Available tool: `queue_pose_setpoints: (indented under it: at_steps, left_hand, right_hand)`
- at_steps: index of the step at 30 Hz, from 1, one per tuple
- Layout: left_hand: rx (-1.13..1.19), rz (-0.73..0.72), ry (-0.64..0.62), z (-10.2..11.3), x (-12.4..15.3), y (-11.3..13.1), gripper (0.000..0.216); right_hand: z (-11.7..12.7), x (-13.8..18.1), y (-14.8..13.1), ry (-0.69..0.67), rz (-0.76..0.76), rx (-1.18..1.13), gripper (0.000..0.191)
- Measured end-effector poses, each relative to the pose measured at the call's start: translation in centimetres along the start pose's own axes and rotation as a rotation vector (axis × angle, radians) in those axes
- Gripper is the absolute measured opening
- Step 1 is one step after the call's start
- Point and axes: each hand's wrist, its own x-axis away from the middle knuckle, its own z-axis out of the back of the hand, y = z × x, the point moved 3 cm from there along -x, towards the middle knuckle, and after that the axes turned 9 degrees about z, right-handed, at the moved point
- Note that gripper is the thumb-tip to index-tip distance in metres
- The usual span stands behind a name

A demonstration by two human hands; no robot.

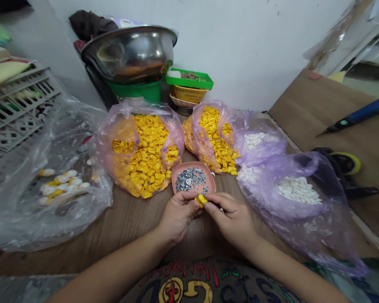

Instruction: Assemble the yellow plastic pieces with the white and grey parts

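Observation:
Between the fingertips of both hands is a small yellow plastic piece (201, 200). My left hand (180, 214) pinches it from the left, and my right hand (232, 216) grips its right side. Just beyond the hands sits a pink dish (212, 185) of small grey metal bits. Behind the dish stand two open bags of yellow pieces, a left one (145, 155) and a right one (216, 139). On the right, a purple plastic bag (265, 189) holds white pieces (298, 190). A clear bag (76, 219) on the left contains several joined white-and-yellow pieces (61, 185).
At the back, a large metal basin (132, 54) rests on a green tub (139, 90). Beside it a green tray (205, 80) tops a yellow basket (189, 94). A grey crate (22, 109) stands left. A blue-handled pointed tool (360, 113) and cardboard (334, 101) are at right.

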Motion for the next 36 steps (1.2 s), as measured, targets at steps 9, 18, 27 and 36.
queue_pose_setpoints:
  at_steps: [9,18,27,36]
  left_hand:
    - [0.005,-0.008,0.023,-0.07,-0.01,-0.01,0.031]
    - [0.006,0.000,0.042,0.04,-0.05,-0.11,0.031]
    - [-0.015,-0.008,0.065,0.18,-0.03,-0.10,0.033]
    - [-0.022,-0.019,0.116,0.49,0.19,-0.03,0.034]
  right_hand:
    - [-0.18,-0.24,-0.50,-0.055,0.072,0.073,0.019]
    - [-0.18,-0.30,-0.58,-0.073,0.129,0.097,0.020]
    - [-0.02,-0.46,-0.92,-0.129,0.256,0.183,0.020]
    - [-0.03,-0.39,-0.66,-0.176,0.420,0.200,0.018]
